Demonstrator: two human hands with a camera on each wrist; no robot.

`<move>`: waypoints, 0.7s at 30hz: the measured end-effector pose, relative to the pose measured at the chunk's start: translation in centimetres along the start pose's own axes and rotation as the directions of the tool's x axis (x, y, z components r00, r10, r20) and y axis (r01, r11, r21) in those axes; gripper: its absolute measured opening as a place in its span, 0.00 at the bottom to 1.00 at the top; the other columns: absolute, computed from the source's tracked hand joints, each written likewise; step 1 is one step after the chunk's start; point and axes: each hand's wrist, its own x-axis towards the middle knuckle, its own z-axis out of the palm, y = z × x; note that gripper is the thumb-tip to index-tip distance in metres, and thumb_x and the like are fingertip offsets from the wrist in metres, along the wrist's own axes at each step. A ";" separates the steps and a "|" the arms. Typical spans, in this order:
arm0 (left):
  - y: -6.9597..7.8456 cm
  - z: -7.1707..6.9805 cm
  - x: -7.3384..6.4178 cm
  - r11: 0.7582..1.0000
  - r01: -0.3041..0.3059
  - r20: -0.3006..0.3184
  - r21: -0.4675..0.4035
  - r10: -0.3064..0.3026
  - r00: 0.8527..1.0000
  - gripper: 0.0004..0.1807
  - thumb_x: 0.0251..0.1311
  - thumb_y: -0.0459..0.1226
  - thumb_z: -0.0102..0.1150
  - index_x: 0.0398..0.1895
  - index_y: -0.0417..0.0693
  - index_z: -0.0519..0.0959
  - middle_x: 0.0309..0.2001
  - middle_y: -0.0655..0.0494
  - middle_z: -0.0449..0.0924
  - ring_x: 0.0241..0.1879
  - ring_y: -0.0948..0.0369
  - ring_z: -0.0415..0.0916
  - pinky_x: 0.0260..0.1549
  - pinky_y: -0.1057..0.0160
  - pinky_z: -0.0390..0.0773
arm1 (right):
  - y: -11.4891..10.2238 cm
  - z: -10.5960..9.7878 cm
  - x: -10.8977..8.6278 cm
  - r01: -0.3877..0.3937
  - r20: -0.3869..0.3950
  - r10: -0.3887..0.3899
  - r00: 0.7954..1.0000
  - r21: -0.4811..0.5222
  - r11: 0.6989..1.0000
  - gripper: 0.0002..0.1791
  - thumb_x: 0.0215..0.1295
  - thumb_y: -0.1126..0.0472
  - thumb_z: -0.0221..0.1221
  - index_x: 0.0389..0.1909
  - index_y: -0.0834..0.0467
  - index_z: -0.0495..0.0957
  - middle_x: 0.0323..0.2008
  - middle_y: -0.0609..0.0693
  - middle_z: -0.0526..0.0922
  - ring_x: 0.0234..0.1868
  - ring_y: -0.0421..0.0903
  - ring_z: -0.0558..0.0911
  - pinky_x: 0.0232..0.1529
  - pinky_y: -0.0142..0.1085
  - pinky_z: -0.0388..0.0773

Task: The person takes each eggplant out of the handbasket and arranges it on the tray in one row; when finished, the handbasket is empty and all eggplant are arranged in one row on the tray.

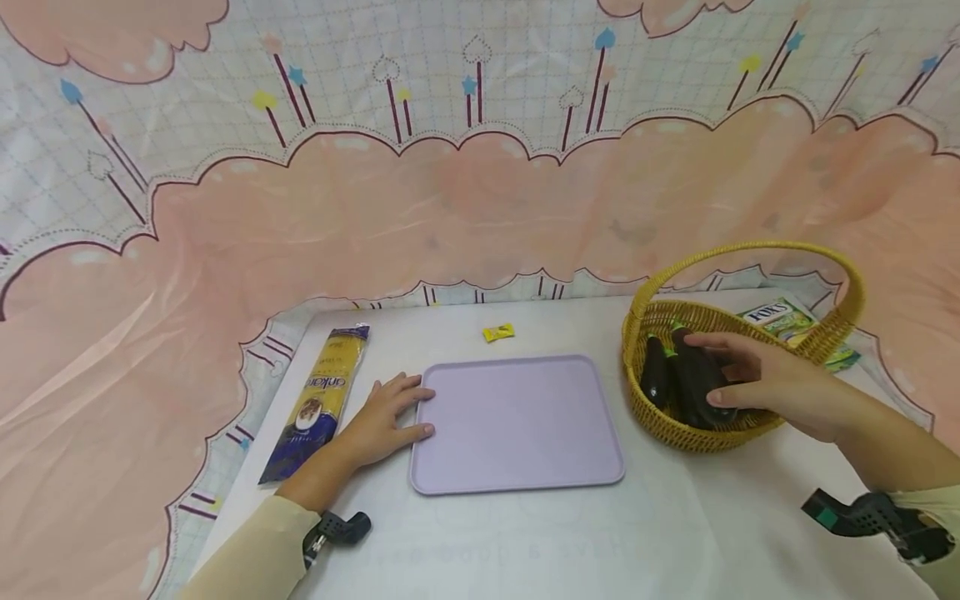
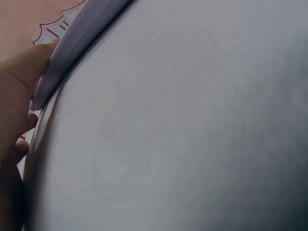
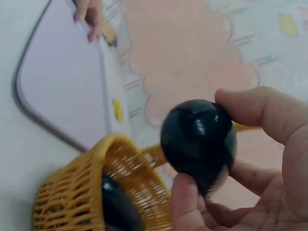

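Observation:
My right hand (image 1: 780, 379) reaches over the yellow wicker basket (image 1: 678, 442) and grips a dark, glossy eggplant (image 1: 696, 375) between thumb and fingers. In the right wrist view, the rounded end of this eggplant (image 3: 195, 134) faces the camera, above the basket's rim. A second eggplant (image 1: 655, 379) lies beside it in the basket, green stem end toward the back. My left hand (image 1: 386, 421) rests at the left edge of the lilac tray (image 1: 517, 425), with extended fingers and thumb touching the rim. The left wrist view has the thumb (image 2: 29, 62) against the tray's raised edge.
Left of the tray lies a long blue-and-gold packet (image 1: 322, 396). A small yellow wrapped sweet (image 1: 498, 332) sits behind the tray. Behind the basket is a green Fox's packet (image 1: 780, 317). The basket's tall handle (image 1: 750, 245) arches above it. A patterned cloth hangs behind the white table.

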 end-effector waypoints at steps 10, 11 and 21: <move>0.1 -0.2 0.0 1.000 0.000 0.005 -0.001 0.000 1.000 0.34 0.67 0.52 0.72 0.73 0.52 0.78 0.81 0.42 0.63 0.83 0.38 0.48 0.81 0.32 0.34 | -1.4 0.1 -2.8 0.059 0.163 -0.058 0.985 -0.001 0.998 0.42 0.71 0.71 0.64 0.81 0.41 0.64 0.62 0.67 0.74 0.56 0.49 0.81 0.44 0.42 0.89; 0.1 -0.2 0.0 1.000 -0.003 0.002 0.000 0.003 1.000 0.34 0.67 0.52 0.72 0.73 0.52 0.78 0.81 0.42 0.63 0.83 0.38 0.48 0.80 0.32 0.34 | -1.6 0.2 -2.9 0.057 0.174 -0.057 0.983 0.003 0.998 0.43 0.71 0.71 0.64 0.81 0.40 0.64 0.63 0.68 0.73 0.55 0.51 0.81 0.44 0.44 0.89; 0.3 -0.1 -0.1 0.999 0.008 0.002 -0.036 -0.008 1.000 0.33 0.66 0.52 0.73 0.72 0.52 0.78 0.81 0.43 0.63 0.84 0.39 0.48 0.81 0.34 0.32 | -3.8 2.9 -1.9 0.021 0.191 -0.026 0.981 0.031 0.999 0.44 0.66 0.66 0.70 0.80 0.45 0.64 0.68 0.71 0.67 0.58 0.64 0.76 0.45 0.46 0.90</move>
